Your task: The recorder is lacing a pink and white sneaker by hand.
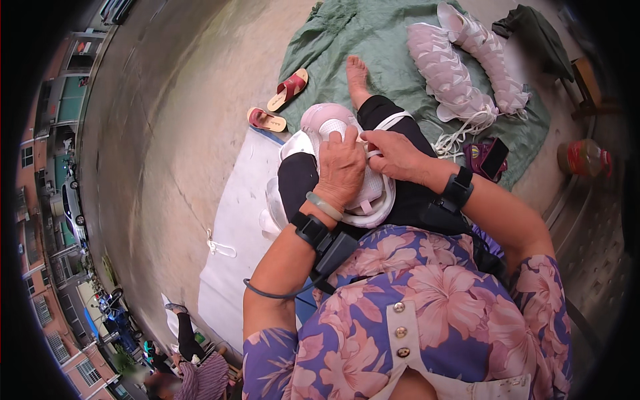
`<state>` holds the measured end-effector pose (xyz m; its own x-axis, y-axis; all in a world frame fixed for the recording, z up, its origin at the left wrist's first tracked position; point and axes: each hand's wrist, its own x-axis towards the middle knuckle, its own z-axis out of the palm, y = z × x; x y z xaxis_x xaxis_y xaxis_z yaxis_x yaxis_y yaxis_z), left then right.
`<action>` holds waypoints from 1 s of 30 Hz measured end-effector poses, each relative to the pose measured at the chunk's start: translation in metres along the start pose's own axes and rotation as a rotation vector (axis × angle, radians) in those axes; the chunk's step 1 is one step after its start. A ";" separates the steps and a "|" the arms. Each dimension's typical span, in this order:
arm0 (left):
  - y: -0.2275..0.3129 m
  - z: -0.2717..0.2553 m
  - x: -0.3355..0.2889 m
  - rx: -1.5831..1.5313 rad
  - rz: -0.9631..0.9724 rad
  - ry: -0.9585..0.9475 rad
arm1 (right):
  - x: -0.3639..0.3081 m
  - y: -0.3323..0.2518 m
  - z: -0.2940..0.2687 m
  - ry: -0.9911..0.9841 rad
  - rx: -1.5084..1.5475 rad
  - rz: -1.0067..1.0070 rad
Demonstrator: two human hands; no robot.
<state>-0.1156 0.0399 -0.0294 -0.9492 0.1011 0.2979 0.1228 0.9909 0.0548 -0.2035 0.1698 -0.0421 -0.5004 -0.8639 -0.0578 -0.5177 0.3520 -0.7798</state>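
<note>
A pink-and-white mesh shoe upper lies in my lap across black trousers, with more white and pink pieces around and beneath it. My left hand, wearing a pale bangle, has its fingers curled down onto the upper's throat, gripping it. Close beside it, my right hand is closed in a pinch on a white shoelace at the upper. Another stretch of white lace runs over my right thigh. The fingertips of my left hand are partly hidden behind its knuckles.
Nested stacks of pink shoe uppers lie on a green cloth, with a bundle of white laces nearby. A phone rests on a purple pouch. Red slippers sit left. A white sheet holds a loose lace.
</note>
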 end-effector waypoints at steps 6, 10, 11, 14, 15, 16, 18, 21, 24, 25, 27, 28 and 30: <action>0.002 -0.051 -0.048 -0.266 -0.287 0.178 | -0.019 0.005 -0.001 0.081 0.221 0.267; -0.057 -0.078 -0.186 -0.107 -0.761 0.145 | -0.024 0.002 0.000 0.118 0.258 0.273; -0.077 -0.079 -0.235 0.015 -0.868 0.118 | -0.024 0.004 0.001 0.118 0.278 0.240; -0.108 -0.097 -0.367 0.398 -1.381 -0.213 | -0.018 0.009 0.000 0.136 0.415 0.221; -0.104 -0.096 -0.386 0.457 -1.445 -0.252 | -0.015 0.012 0.001 0.157 0.524 0.254; -0.100 -0.093 -0.389 0.419 -1.476 -0.272 | -0.012 0.010 -0.004 0.167 0.490 0.335; -0.095 -0.082 -0.391 0.332 -1.436 -0.291 | -0.006 0.008 -0.011 0.133 0.545 0.439; -0.085 -0.053 -0.331 0.005 -1.305 -0.152 | 0.002 0.010 -0.012 0.084 0.528 0.511; -0.068 -0.041 -0.232 -0.433 -1.128 0.149 | 0.009 0.006 -0.012 0.097 0.090 0.268; -0.064 -0.040 -0.206 -0.542 -1.090 0.199 | 0.014 0.004 -0.013 0.091 0.083 0.264; -0.056 -0.039 -0.162 -0.594 -0.904 0.180 | 0.021 -0.001 -0.012 0.062 -0.050 0.240; -0.049 -0.042 -0.133 -0.577 -0.788 0.167 | 0.024 0.002 -0.011 0.060 -0.055 0.242; -0.042 -0.042 -0.097 -0.523 -0.629 0.128 | 0.027 0.009 -0.003 0.057 -0.131 0.178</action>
<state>-0.0162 -0.0149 -0.0211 -0.8493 -0.5005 0.1681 -0.2712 0.6868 0.6744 -0.2238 0.1506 -0.0491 -0.6287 -0.7633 -0.1487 -0.5018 0.5443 -0.6723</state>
